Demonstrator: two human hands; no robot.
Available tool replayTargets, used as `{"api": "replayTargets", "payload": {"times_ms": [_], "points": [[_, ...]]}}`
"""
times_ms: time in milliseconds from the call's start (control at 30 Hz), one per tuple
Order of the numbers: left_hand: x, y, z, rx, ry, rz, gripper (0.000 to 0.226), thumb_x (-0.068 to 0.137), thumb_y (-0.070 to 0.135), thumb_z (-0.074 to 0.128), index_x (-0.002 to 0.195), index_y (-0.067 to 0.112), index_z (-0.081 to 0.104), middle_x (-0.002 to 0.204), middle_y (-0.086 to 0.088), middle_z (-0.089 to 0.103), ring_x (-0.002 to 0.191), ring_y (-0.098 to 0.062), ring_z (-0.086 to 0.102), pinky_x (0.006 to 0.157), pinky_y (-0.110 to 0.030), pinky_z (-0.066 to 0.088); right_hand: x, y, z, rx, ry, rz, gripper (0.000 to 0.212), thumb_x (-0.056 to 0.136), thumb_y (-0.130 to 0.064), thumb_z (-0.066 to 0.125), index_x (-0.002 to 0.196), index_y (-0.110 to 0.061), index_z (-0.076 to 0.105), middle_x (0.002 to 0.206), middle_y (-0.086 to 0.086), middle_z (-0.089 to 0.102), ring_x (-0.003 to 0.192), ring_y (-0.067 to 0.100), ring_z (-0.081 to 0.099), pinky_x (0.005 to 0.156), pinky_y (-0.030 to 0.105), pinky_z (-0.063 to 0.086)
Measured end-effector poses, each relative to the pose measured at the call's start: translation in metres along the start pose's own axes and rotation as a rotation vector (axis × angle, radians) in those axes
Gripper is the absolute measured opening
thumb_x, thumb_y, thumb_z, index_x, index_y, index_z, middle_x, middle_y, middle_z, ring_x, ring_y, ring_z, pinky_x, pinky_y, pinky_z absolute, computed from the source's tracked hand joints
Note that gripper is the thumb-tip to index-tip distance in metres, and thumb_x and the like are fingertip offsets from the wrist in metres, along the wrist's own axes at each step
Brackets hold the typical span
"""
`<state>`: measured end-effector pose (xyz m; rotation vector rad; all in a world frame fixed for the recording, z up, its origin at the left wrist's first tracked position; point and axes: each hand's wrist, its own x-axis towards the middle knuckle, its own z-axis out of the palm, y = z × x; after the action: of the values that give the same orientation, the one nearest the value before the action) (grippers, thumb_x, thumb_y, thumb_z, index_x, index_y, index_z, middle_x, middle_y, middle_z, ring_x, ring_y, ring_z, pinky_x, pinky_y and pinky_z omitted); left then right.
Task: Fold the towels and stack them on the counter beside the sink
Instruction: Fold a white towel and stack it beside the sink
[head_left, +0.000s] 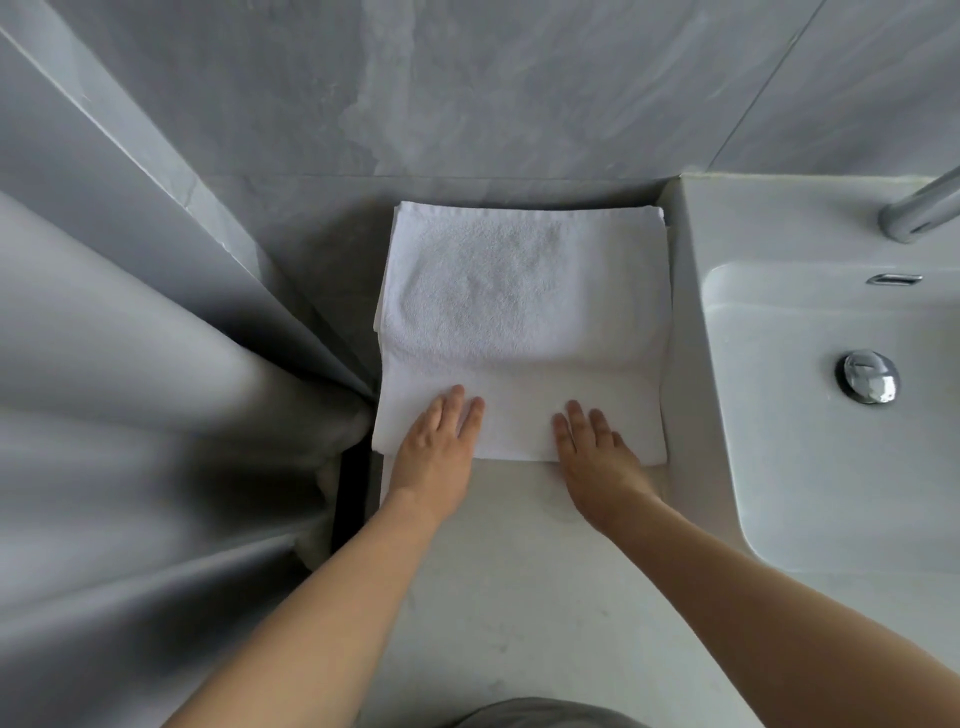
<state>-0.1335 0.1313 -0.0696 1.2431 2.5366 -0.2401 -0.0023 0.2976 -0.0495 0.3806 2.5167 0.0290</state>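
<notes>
A white terry towel (519, 322) is laid folded on the pale, smooth counter (519, 597), just left of the sink (831, 415) and pushed back against the grey marbled wall (467, 88). A rectangular shape is made by the towel, with a nubbly looped pile across its far half and a flatter, smoother band across the near half, where a soft crease is seen running from side to side. Layered edges are visible along its far and left sides, so more than one thickness of cloth is stacked there; how many towels are in the pile cannot be told.

The left hand (436, 452) is laid flat, palm down, on the near left part of the towel, its fingers extended and held close together. The right hand (597, 457) is laid flat in the same way on the near right part, the side closer to the sink, with the fingers slightly parted. Nothing is pinched by either hand; the cloth is only pressed. Both bare forearms are stretched over the counter.

The sink is of glossy white ceramic with rounded corners. A round chrome drain plug (866, 375) is set in its basin, a slim chrome overflow slot (893, 279) in its back wall, and a chrome tap (919, 210) is seen above it. Left of the towel, a grey curtain (130, 389) hangs in deep soft folds.
</notes>
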Motion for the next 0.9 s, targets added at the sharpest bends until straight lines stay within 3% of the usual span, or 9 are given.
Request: {"api": "replayTargets", "payload": {"times_ms": [100,167,267,333,400,533,700,900], "points": [[0.002,-0.008,-0.003,0.027,0.021,-0.082,0.086,0.086,0.015,0.056,0.156,0.016,0.005,0.161,-0.012,0.007,0.135,-0.031,0.028,0.104,-0.035,0.037,0.004,-0.002,-0.003,-0.005,0.004,-0.004,0.066,0.098,-0.005,0.031,0.152,0.0,-0.005,0.159,0.025,-0.008,0.145,0.045,0.013,0.108,0.043,0.038],[0.006,-0.016,-0.008,-0.053,0.02,-0.063,0.089,0.081,0.024,0.061,0.154,0.02,0.012,0.158,-0.005,0.013,0.128,-0.029,0.031,0.103,-0.037,0.036,0.006,-0.002,-0.005,-0.021,0.017,-0.005,0.07,0.095,-0.005,0.041,0.152,0.001,0.0,0.158,0.027,-0.002,0.143,0.046,0.02,0.099,0.041,0.045],[0.013,-0.029,-0.022,-0.463,0.134,-0.204,0.069,0.081,0.025,0.06,0.146,0.016,0.038,0.151,-0.005,0.032,0.128,-0.032,0.036,0.107,-0.043,0.034,0.009,-0.001,-0.009,-0.052,0.013,0.013,0.081,0.081,-0.006,0.06,0.147,0.001,0.014,0.152,0.025,0.014,0.128,0.042,0.036,0.083,0.036,0.048],[0.019,-0.038,-0.033,-0.799,0.327,-0.462,0.052,0.084,0.02,0.061,0.134,0.011,0.05,0.14,-0.008,0.046,0.124,-0.032,0.041,0.104,-0.046,0.039,0.014,-0.003,-0.014,-0.058,0.007,0.03,0.073,0.078,-0.008,0.061,0.14,-0.003,0.025,0.142,0.021,0.024,0.115,0.034,0.042,0.073,0.032,0.044],[0.03,-0.046,-0.044,-0.984,0.369,-0.646,0.039,0.089,0.021,0.057,0.127,0.011,0.052,0.13,-0.006,0.051,0.12,-0.028,0.045,0.1,-0.045,0.044,0.018,-0.006,-0.02,-0.023,0.008,0.048,0.058,0.08,-0.01,0.058,0.132,-0.007,0.032,0.131,0.015,0.031,0.108,0.03,0.044,0.069,0.03,0.042],[0.048,-0.058,-0.055,-1.043,0.321,-0.733,0.021,0.094,0.029,0.055,0.106,0.012,0.052,0.108,-0.004,0.058,0.103,-0.029,0.057,0.09,-0.048,0.05,0.026,-0.012,-0.029,0.013,-0.036,0.07,0.052,0.084,-0.013,0.056,0.13,-0.006,0.034,0.129,0.018,0.032,0.111,0.035,0.045,0.078,0.032,0.05],[0.053,-0.056,-0.053,-0.791,0.462,-0.809,0.02,0.099,0.029,0.049,0.099,0.013,0.061,0.1,-0.005,0.066,0.101,-0.031,0.057,0.092,-0.045,0.041,0.033,-0.027,-0.031,-0.058,-0.14,0.116,0.061,0.091,-0.022,0.048,0.141,0.0,0.021,0.144,0.029,0.016,0.127,0.052,0.035,0.091,0.04,0.05],[0.055,-0.054,-0.056,-1.064,0.478,-0.792,0.017,0.097,0.033,0.057,0.101,0.017,0.057,0.1,0.003,0.064,0.098,-0.023,0.061,0.094,-0.047,0.048,0.033,-0.033,-0.025,-0.125,-0.145,0.14,0.062,0.092,-0.023,0.045,0.142,0.003,0.018,0.144,0.033,0.012,0.129,0.057,0.033,0.092,0.04,0.049]]}}
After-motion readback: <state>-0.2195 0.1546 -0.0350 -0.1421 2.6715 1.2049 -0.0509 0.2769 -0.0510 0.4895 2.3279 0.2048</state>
